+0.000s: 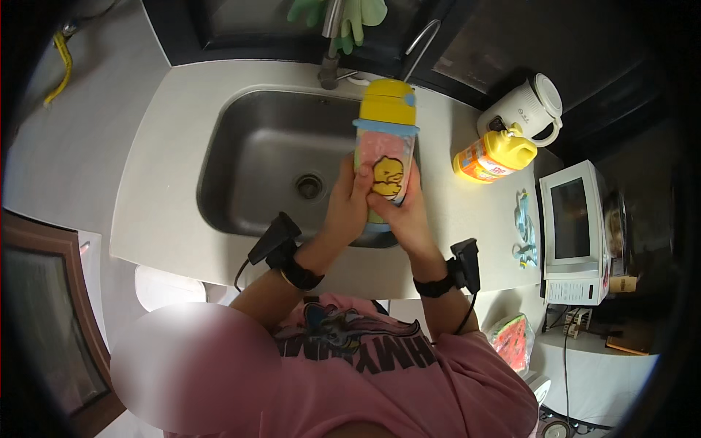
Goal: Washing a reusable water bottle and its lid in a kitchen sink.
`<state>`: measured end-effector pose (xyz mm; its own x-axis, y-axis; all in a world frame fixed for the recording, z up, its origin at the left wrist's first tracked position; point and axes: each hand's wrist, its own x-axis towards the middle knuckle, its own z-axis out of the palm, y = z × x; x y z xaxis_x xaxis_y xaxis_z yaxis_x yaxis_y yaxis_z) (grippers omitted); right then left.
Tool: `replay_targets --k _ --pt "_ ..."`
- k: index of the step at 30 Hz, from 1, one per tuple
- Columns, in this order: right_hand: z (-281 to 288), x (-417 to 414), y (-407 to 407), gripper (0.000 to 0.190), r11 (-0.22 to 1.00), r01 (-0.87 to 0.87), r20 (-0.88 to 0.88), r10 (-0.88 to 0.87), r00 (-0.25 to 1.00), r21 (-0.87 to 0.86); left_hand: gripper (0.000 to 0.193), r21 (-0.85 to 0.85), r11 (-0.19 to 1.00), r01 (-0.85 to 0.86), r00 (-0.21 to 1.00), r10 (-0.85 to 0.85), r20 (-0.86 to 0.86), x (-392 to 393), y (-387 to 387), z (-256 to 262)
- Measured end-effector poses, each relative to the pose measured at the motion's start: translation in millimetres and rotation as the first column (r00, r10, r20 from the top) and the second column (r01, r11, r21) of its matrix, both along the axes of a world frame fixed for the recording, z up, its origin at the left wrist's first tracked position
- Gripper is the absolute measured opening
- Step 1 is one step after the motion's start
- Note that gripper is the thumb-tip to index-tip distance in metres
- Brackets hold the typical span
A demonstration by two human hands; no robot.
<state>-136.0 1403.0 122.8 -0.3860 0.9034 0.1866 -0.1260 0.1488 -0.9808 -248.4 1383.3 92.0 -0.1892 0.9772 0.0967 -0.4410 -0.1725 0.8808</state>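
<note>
A drinking bottle (386,139) with a yellow lid, a light-blue collar and a yellow cartoon duck on its pink side is held up over the right part of a stainless steel sink (257,159). My left hand (349,205) wraps its lower left side, thumb on the front. Around the lower right side is my right hand (406,211), its thumb just below the duck. The lid looks closed. The fingers behind the bottle are hidden. Black straps with small devices sit on both wrists.
Behind the sink stand a faucet (329,71) and a thin curved spout (424,46), with green rubber gloves (358,16) hanging above. To the right are a yellow detergent jug (495,157), a white electric kettle (520,109), a light-blue item (526,227) and a white microwave (575,224).
</note>
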Motion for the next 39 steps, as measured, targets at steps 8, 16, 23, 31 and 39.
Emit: replay_targets --k 8,16,23,31,39 --pt "-10 19 -8 0.075 0.591 -0.714 -0.548 0.479 0.686 -0.376 0.064 0.153 0.858 0.49 0.818 -0.513 0.259 -35 27 26" --pt "38 -6 11 0.066 0.973 -0.014 0.244 0.071 0.967 -0.229 0.052 0.064 0.997 0.042 0.937 -0.062 0.343 -15 24 49" --pt "14 -18 -8 0.067 0.59 0.017 0.453 -0.636 0.624 0.807 0.043 -0.073 0.997 0.032 0.939 -0.005 0.343 -13 29 49" --pt "14 -6 3 0.05 0.836 -0.01 0.421 -0.265 0.867 0.549 0.041 -0.08 0.996 0.032 0.915 0.003 0.404 -23 19 43" --pt "12 1 -9 0.059 0.999 0.028 0.24 -0.02 0.971 -0.028 0.042 0.02 0.997 -0.076 0.962 0.069 0.264 -13 22 49"
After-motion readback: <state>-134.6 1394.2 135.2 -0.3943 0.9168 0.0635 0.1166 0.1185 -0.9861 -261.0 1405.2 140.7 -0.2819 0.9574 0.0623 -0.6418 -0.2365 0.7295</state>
